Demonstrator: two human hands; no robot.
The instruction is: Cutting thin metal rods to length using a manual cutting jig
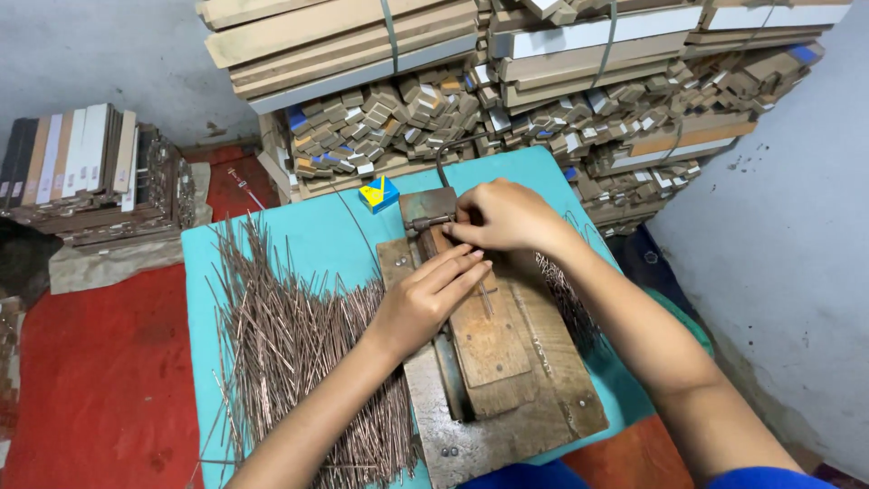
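A wooden jig (493, 349) with a metal clamp head (427, 210) lies on a turquoise table (317, 237). My left hand (425, 299) rests flat on the jig's wooden block, fingers stretched over a thin metal rod (486, 299) that lies along it. My right hand (502, 215) is curled at the clamp head, fingertips pinching something small there; what it grips is hidden. A big loose heap of thin copper-coloured rods (290, 344) covers the table to the left of my left arm. A smaller bunch of rods (568, 303) lies under my right forearm.
A small blue and yellow box (378, 193) stands at the table's far edge. Strapped bundles of wooden slats (507, 81) are stacked behind. More slat bundles (86, 172) sit at left on the red floor (100, 380). A grey wall (787, 244) is close on the right.
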